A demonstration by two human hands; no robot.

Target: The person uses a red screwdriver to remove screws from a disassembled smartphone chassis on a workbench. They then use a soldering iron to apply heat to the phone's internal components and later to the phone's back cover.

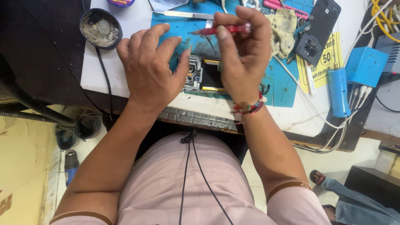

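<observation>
Screwdriver pinched in right hand, left hand spread, steadying opened phone; probably mid-unscrewing, tip needs seating next.

An opened phone, back cover off, lies flat on the blue mat, circuit board and dark battery exposed. A red-handled screwdriver hovers level above the mat's middle.

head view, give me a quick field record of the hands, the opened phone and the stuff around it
left hand: steadies opened phone, fingers spread
right hand: pinches red screwdriver, held level
phone: lies on blue mat, insides exposed
left of mat: round tin of grey paste
right of mat: blue handheld tool, white cables
mat top: tweezers, stained cloth
</observation>
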